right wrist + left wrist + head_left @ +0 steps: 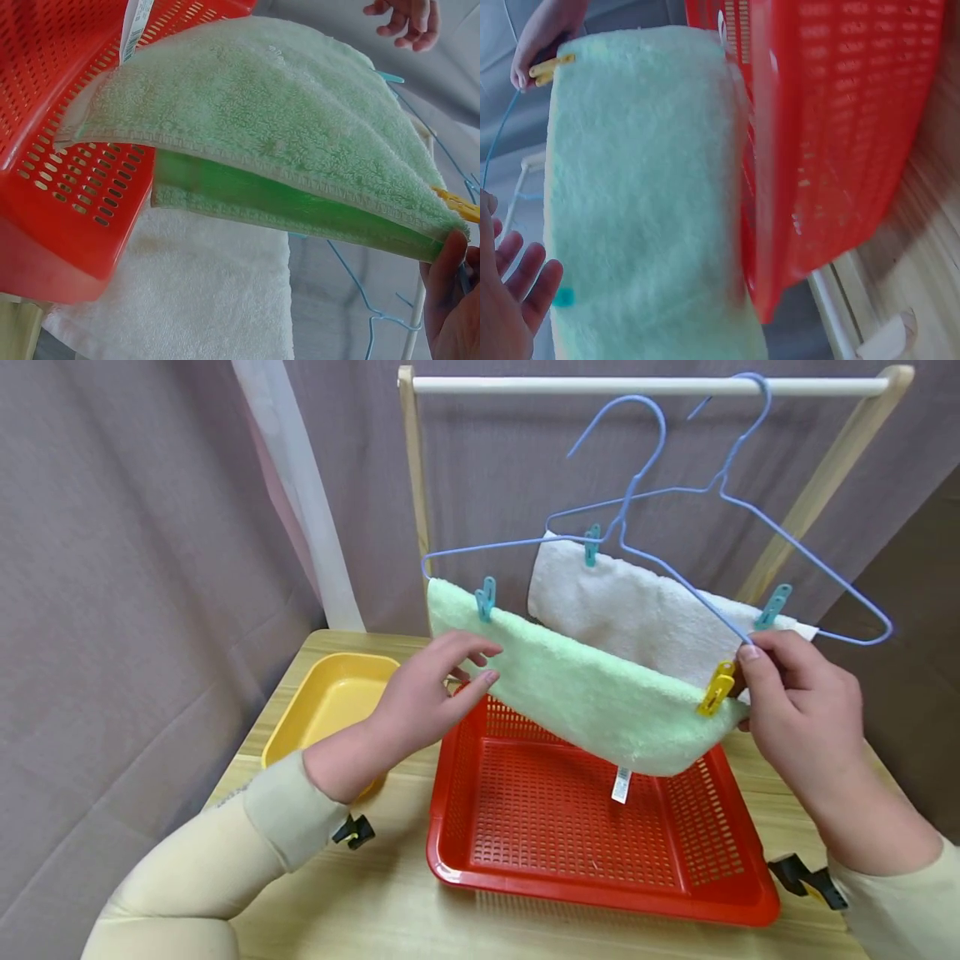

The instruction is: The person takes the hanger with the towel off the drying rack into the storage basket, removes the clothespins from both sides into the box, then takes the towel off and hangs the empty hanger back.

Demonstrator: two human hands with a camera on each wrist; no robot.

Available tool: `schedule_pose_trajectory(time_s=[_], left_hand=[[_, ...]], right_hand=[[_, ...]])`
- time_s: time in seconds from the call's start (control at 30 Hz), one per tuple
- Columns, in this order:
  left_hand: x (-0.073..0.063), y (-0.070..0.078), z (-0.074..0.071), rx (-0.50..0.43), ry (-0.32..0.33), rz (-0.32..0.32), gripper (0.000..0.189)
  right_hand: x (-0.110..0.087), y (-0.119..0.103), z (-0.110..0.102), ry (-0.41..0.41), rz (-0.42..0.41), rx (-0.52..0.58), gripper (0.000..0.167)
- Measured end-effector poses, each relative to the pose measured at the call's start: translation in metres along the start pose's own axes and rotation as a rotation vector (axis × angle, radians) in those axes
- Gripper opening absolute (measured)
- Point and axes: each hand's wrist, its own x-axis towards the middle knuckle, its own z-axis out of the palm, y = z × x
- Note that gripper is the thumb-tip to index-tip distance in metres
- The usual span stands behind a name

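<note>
A light green towel (577, 693) hangs folded over a blue wire hanger (525, 542). A teal clothespin (486, 599) clips it on the left and a yellow clothespin (717, 688) on the right. My right hand (806, 706) pinches the hanger's right end at the towel's corner, beside the yellow clothespin. In the right wrist view the towel's two layers (247, 112) part below that hand. My left hand (431, 681) has its fingers spread and relaxed near the teal clothespin, holding nothing. A white tag (621, 784) dangles from the towel's lower edge.
Behind, a white towel (630, 589) hangs on a second blue hanger (810, 543) from the rack's white rod (645, 387), held by teal clothespins. Below the green towel stands a red perforated basket (570, 827). A yellow tray (300, 714) sits on the wooden table (300, 910) at left.
</note>
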Motion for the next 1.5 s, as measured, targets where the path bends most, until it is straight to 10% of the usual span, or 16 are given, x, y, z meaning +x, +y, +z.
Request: schedule_pose_trajectory(time_s=[1.5], left_hand=[[0.051, 0.060, 0.037, 0.067, -0.248, 0.142, 0.029]], right_hand=[[-0.010, -0.011, 0.016, 0.026, -0.122, 0.019, 0.015]])
